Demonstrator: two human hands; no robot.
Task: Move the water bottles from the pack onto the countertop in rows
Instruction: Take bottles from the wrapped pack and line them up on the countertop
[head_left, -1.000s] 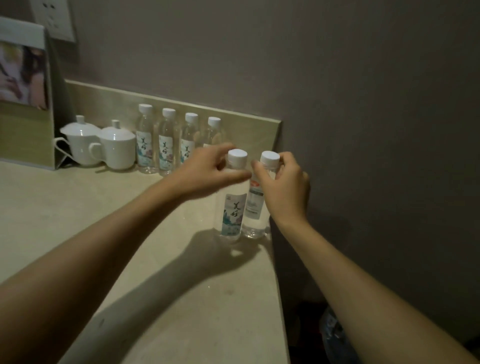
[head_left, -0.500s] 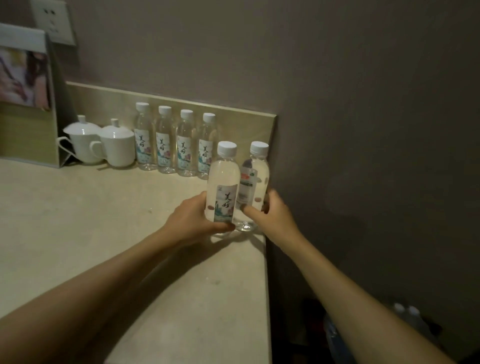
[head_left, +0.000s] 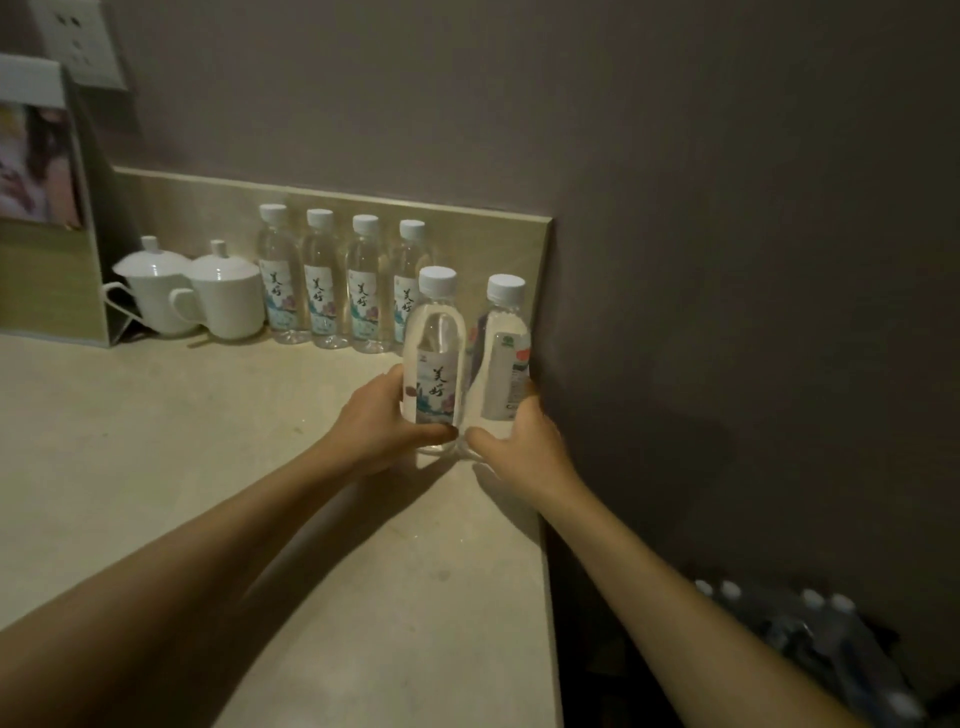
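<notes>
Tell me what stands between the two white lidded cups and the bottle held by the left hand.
In the head view, four clear white-capped water bottles stand in a row there, against the backsplash.

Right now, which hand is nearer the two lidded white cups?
Left. The left hand holds the front-left bottle, on the side toward the lidded white cups. The right hand is farther away, gripping the front-right bottle by the counter's right edge.
</notes>
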